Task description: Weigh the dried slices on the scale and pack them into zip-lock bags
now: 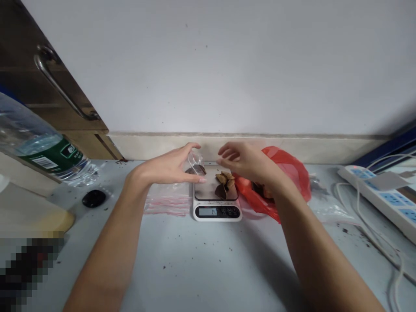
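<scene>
A small digital kitchen scale stands on the grey table with its display lit. Several dry brown pieces, like bits of peel or bark, lie on its plate. My left hand is at the scale's left edge, thumb and fingers round a small clear plastic bag with dark brown pieces inside. Above the plate's right side hovers my right hand, its fingers loosely curled and apart, with nothing visible in them. Beneath my right forearm, an open red plastic bag holds more brown pieces, partly hidden.
Flat clear zip bags lie left of the scale, and another clear bag lies to the right. A water bottle and a black cap are at left. A white power strip with cables is at right. A wall stands behind.
</scene>
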`<state>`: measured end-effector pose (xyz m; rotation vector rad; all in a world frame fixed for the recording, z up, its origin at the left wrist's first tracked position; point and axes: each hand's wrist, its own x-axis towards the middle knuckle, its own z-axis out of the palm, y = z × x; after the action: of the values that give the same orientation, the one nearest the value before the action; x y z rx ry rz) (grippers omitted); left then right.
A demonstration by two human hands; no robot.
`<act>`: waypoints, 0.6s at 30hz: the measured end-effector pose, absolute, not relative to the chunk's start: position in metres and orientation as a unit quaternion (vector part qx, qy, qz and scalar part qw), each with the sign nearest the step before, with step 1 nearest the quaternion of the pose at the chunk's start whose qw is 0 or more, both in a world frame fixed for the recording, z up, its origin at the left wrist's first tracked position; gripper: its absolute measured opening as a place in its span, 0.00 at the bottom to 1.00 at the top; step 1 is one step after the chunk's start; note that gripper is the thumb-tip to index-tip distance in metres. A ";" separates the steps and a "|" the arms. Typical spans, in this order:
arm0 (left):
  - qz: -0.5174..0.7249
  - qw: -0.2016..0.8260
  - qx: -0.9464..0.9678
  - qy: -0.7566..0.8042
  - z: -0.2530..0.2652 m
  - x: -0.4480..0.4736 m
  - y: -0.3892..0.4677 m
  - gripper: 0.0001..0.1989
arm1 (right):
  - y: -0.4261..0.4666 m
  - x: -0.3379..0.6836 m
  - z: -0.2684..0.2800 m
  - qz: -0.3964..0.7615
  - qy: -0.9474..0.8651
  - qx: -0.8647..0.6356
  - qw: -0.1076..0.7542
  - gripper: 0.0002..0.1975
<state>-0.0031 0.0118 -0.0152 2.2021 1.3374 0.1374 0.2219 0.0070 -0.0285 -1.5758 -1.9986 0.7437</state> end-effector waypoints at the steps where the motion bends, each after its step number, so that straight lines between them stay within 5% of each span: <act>1: 0.043 0.276 0.819 0.500 -0.015 -0.004 0.012 0.51 | 0.007 0.223 -0.030 0.256 -0.731 -0.602 0.194 0.11; 5: 0.040 0.273 0.822 0.498 -0.015 -0.005 0.012 0.52 | 0.007 0.222 -0.036 0.256 -0.743 -0.617 0.049 0.14; 9: 0.037 0.273 0.827 0.491 -0.014 -0.004 0.012 0.53 | 0.011 0.220 -0.039 0.283 -0.743 -0.605 0.040 0.08; 13: 0.030 0.278 0.832 0.480 -0.018 -0.003 0.013 0.53 | 0.013 0.223 -0.037 0.285 -0.737 -0.597 0.137 0.08; 18: 0.079 0.268 0.841 0.464 -0.020 -0.002 0.014 0.51 | 0.006 0.215 -0.029 0.298 -0.724 -0.502 0.367 0.10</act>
<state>-0.0015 0.0143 -0.0203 2.2678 1.2512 0.2142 0.2149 0.0057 -0.0287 -1.2895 -1.8612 0.7650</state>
